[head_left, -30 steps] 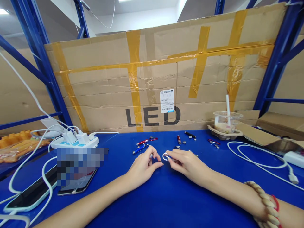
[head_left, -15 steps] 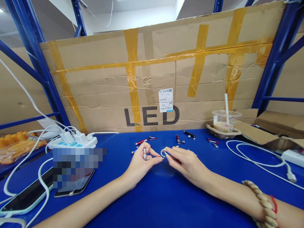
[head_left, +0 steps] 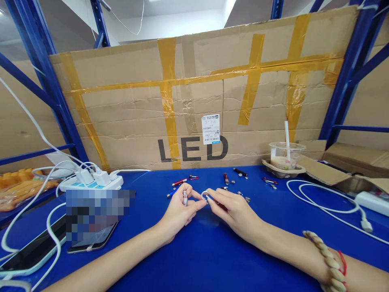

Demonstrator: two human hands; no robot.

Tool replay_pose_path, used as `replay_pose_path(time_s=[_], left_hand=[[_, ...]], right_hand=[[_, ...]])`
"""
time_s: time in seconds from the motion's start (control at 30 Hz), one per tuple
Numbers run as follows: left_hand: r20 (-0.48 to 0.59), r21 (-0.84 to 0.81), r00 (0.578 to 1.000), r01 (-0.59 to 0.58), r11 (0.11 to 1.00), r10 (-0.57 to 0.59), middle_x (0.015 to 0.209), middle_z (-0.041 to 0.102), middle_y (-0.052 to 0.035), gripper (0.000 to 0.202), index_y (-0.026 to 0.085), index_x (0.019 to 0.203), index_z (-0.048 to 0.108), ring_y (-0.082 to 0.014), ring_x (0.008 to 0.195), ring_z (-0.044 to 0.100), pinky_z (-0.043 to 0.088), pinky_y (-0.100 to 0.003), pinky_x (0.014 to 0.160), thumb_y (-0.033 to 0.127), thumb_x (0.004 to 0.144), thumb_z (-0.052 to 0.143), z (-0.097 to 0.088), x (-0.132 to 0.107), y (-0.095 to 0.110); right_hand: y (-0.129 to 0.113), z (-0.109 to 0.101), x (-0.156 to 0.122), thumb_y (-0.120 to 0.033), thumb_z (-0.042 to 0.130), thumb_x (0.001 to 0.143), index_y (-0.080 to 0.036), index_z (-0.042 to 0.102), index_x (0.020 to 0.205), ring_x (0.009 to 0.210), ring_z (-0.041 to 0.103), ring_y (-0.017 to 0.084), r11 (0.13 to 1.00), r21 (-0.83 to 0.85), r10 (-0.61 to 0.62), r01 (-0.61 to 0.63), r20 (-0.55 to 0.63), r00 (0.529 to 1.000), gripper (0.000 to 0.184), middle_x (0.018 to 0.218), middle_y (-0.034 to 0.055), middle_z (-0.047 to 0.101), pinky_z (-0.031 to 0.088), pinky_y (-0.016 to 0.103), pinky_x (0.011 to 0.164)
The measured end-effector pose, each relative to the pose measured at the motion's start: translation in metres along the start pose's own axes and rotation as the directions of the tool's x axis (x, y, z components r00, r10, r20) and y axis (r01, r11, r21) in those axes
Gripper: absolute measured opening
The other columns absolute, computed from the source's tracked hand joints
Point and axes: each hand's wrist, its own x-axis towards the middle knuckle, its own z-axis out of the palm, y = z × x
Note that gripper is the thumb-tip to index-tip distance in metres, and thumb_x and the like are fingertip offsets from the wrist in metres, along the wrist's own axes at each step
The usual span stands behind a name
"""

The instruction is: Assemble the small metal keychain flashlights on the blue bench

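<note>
My left hand (head_left: 180, 207) is closed around a small silver metal tube (head_left: 185, 198). Its thumb and forefinger pinch a tiny metal piece, mostly hidden by the fingertips. My right hand (head_left: 234, 209) pinches a silver curved ring (head_left: 204, 194) right against those fingertips; whether it is a full loop I cannot tell. Beyond the hands lie a red tube (head_left: 179, 182), a blue tube (head_left: 172, 192) partly behind my left hand, another red tube (head_left: 225, 178), a black tube (head_left: 240, 172), red clips (head_left: 270, 181) and several small silver parts (head_left: 247, 199).
A white power strip (head_left: 91, 185) with plugs and cables stands left, phones (head_left: 33, 243) in front of it. To the right are a plastic cup (head_left: 285, 158) with a straw in a carton holder, a coiled white cable (head_left: 325, 207) and an open cardboard box (head_left: 358, 162). Taped cardboard (head_left: 136, 121) closes the back.
My right hand has moved slightly left, bringing the ring up against the left fingertips. More small silver parts show behind my right hand. The whole view has shifted a little.
</note>
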Motion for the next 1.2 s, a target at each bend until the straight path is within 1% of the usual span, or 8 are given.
replay_pose_path(time_s=[0.13, 0.3, 0.43, 0.57, 0.83, 1.03, 1.1, 1.2], left_hand=[[0.051, 0.041, 0.999, -0.012, 0.999, 0.01, 0.08, 0.057, 0.006, 0.041, 0.02, 0.073, 0.025, 0.0029, 0.031, 0.032, 0.022, -0.011, 0.029, 0.023, 0.069, 0.065, 0.0013, -0.0008, 0.0], [0.037, 0.029, 0.998, 0.049, 0.998, -0.05, 0.079, 0.055, 0.006, 0.042, 0.021, 0.073, 0.025, 0.0024, 0.033, 0.033, 0.02, -0.01, 0.029, 0.026, 0.067, 0.066, 0.0008, -0.0014, 0.0028], [0.008, 0.011, 0.996, 0.088, 0.996, -0.088, 0.08, 0.054, 0.0056, 0.043, 0.021, 0.073, 0.025, 0.0028, 0.033, 0.031, 0.017, -0.011, 0.03, 0.029, 0.067, 0.066, -0.0002, -0.0004, 0.0033], [0.014, 0.007, 0.997, 0.082, 0.997, -0.082, 0.08, 0.056, 0.0045, 0.044, 0.021, 0.073, 0.024, 0.0021, 0.034, 0.031, 0.017, -0.011, 0.03, 0.031, 0.066, 0.067, 0.0004, -0.0003, 0.0029], [0.063, 0.013, 0.996, 0.065, 0.998, -0.066, 0.074, 0.055, 0.0067, 0.043, 0.02, 0.073, 0.025, 0.0023, 0.034, 0.031, 0.019, -0.01, 0.03, 0.027, 0.067, 0.067, 0.0029, -0.0028, 0.005], [0.087, 0.025, 0.994, 0.057, 0.998, -0.059, 0.071, 0.058, 0.0055, 0.042, 0.02, 0.072, 0.024, 0.0021, 0.033, 0.031, 0.02, -0.011, 0.031, 0.025, 0.069, 0.065, 0.0038, -0.0025, 0.0035], [0.085, 0.03, 0.995, 0.053, 0.998, -0.056, 0.071, 0.059, 0.0052, 0.042, 0.021, 0.072, 0.023, 0.0021, 0.033, 0.03, 0.02, -0.011, 0.031, 0.024, 0.069, 0.065, 0.0041, -0.0019, 0.0027], [0.095, 0.039, 0.994, 0.059, 0.998, -0.062, 0.071, 0.059, 0.0045, 0.041, 0.021, 0.072, 0.023, 0.0019, 0.033, 0.03, 0.021, -0.011, 0.031, 0.025, 0.07, 0.064, 0.0039, -0.0016, 0.0026]], right_hand=[[0.0005, 0.0002, -0.0006, -0.024, 0.033, 0.091, -0.014, 0.057, 0.089, 0.06, 0.045, 0.009, 1.0, 0.005, 0.007, -0.007, 0.019, 1.0, 0.026, 0.067, 0.0022, 0.051, 0.037, 0.02, 0.055], [0.0011, 0.0002, -0.0002, -0.026, 0.036, 0.091, -0.015, 0.057, 0.087, 0.06, 0.045, 0.008, 0.992, 0.067, 0.101, -0.104, 0.054, 0.993, 0.025, 0.066, 0.0005, 0.05, 0.035, 0.02, 0.056], [-0.0002, -0.0002, 0.0013, -0.031, 0.038, 0.09, -0.015, 0.058, 0.081, 0.058, 0.045, 0.007, 0.955, 0.205, 0.204, -0.213, 0.066, 0.977, 0.028, 0.062, -0.001, 0.05, 0.035, 0.019, 0.055], [-0.0017, -0.0009, 0.0026, -0.035, 0.038, 0.09, -0.014, 0.059, 0.086, 0.056, 0.05, 0.007, 0.866, 0.398, 0.275, -0.302, 0.125, 0.953, 0.029, 0.062, -0.0007, 0.054, 0.04, 0.018, 0.053], [-0.0074, -0.0039, 0.0029, -0.033, 0.039, 0.089, -0.015, 0.059, 0.088, 0.063, 0.057, 0.008, 0.837, 0.46, 0.252, -0.297, 0.158, 0.955, 0.027, 0.071, 0.0013, 0.059, 0.046, 0.018, 0.059], [-0.0049, -0.0022, 0.0023, -0.033, 0.041, 0.088, -0.015, 0.059, 0.086, 0.061, 0.058, 0.007, 0.812, 0.494, 0.282, -0.31, 0.133, 0.95, 0.026, 0.072, 0.0008, 0.058, 0.047, 0.018, 0.058], [-0.0044, -0.0015, 0.0024, -0.033, 0.041, 0.088, -0.015, 0.059, 0.087, 0.061, 0.057, 0.008, 0.817, 0.491, 0.282, -0.302, 0.116, 0.952, 0.026, 0.072, 0.0007, 0.058, 0.047, 0.019, 0.059], [-0.0042, -0.0016, 0.0026, -0.031, 0.04, 0.089, -0.015, 0.059, 0.087, 0.063, 0.056, 0.008, 0.86, 0.435, 0.251, -0.266, 0.094, 0.963, 0.025, 0.07, 0.0009, 0.058, 0.046, 0.02, 0.06]])
